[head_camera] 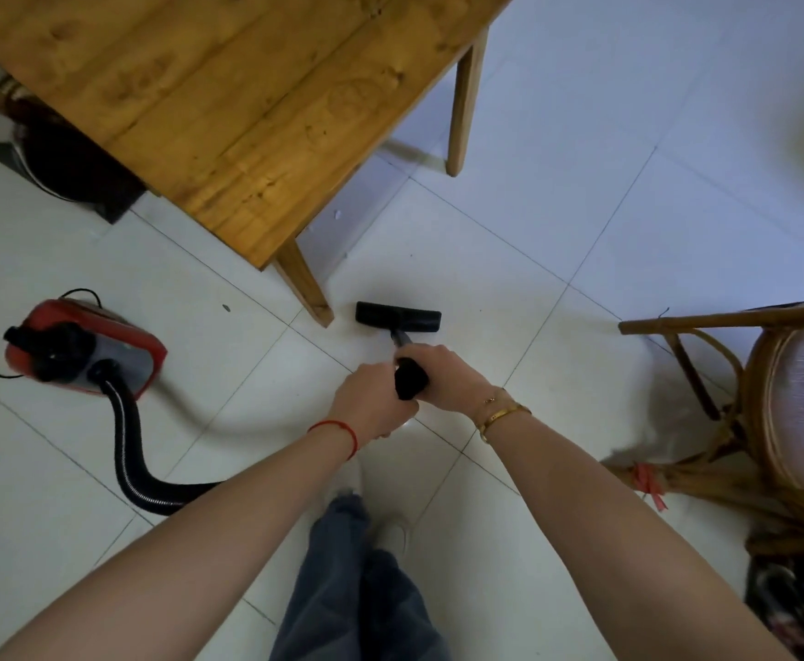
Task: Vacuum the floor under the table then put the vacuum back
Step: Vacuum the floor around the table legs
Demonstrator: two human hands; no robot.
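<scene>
A red and grey canister vacuum [87,348] sits on the white tiled floor at the left. Its black ribbed hose [128,450] curves down and passes behind my left forearm. Both hands grip the black wand [410,380]: my left hand [372,404] from the left, my right hand [443,374] from the right. The black floor nozzle [397,317] lies flat on the tiles just right of the near table leg [305,288]. The wooden table [228,102] fills the upper left.
A rattan chair [772,403] with a pale cushion stands at the right. A second table leg [464,102] is farther back. A dark object with a cable [70,169] lies under the table's left side. Small specks dot the tiles. My feet are below the hands.
</scene>
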